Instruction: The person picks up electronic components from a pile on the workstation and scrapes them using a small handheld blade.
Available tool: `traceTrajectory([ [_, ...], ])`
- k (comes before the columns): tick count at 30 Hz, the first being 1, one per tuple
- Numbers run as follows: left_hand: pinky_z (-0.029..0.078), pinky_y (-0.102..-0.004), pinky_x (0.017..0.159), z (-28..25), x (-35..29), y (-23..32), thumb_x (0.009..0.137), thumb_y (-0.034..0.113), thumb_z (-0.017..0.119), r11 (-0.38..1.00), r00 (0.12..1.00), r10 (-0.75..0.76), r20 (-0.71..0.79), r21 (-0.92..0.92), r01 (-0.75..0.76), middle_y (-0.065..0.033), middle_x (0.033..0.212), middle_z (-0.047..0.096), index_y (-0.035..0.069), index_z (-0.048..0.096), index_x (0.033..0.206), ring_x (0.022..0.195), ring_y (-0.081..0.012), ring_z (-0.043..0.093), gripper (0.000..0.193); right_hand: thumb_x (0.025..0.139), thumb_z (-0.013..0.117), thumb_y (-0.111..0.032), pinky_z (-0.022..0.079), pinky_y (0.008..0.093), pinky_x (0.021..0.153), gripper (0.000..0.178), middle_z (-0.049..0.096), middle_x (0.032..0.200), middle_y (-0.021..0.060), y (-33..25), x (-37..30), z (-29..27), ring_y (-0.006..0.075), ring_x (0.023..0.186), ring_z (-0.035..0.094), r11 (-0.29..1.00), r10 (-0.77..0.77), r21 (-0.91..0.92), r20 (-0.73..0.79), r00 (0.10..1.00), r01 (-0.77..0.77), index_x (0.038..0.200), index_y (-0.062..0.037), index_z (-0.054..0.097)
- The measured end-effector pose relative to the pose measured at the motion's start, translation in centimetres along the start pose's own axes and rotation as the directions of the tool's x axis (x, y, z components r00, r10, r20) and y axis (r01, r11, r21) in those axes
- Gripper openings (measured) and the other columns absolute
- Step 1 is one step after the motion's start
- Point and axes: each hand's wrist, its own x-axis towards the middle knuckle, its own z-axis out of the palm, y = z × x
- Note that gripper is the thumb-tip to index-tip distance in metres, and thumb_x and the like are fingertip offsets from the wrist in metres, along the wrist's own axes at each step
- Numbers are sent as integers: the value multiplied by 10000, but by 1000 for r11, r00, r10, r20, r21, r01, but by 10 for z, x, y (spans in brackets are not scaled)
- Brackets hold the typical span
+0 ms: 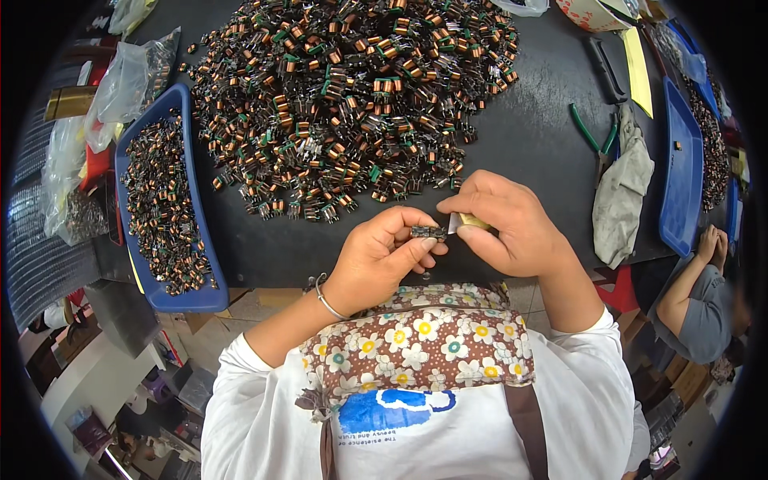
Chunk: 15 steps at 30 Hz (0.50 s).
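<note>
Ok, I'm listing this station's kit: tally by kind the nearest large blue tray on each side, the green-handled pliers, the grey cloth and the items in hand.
Blue trays: 2 (left tray, right tray)
Green-handled pliers: 1
Grey cloth: 1
Held items: 2 (dark part in the left hand, small yellowish item in the right hand)
Total: 6

Single head-worn view, wide fisheye, facing steeply down. Left hand (390,246) and right hand (506,226) at close range, mid-frame; wearer's shirt (264,408) at lower middle, dark table (552,136) across upper half. Straight edges bow near rim.
</note>
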Motion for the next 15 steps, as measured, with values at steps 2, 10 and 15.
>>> traceTrajectory([
  [2, 523, -244, 686, 0, 0, 0, 908, 57, 523, 1000, 1000, 5, 5, -2, -5, -121, 918, 646, 4, 507, 1079, 755, -121, 612, 180, 700, 617, -56, 434, 325, 573, 191, 535, 743, 85, 0, -1, 2, 222, 654, 543, 1000, -4, -19, -26, 1000, 4, 889, -32, 632],
  [10, 524, -242, 689, 1, -2, -1, 913, 47, 506, 1000, 1000, 5, 2, 8, -5, -120, 918, 645, -3, 502, 1075, 756, -115, 611, 169, 632, 705, -47, 422, 326, 580, 189, 526, 715, 42, -2, -2, 3, 214, 630, 532, 960, -164, -242, -81, 983, 140, 811, -58, 644],
  [15, 521, -240, 703, 2, -5, -2, 916, 44, 498, 998, 1000, 21, 9, 57, -22, -117, 920, 644, -4, 502, 1071, 774, -114, 611, 162, 626, 709, -44, 415, 325, 567, 180, 519, 690, 37, -7, -4, -2, 207, 620, 534, 963, -164, -221, -41, 986, 151, 795, -57, 649],
])
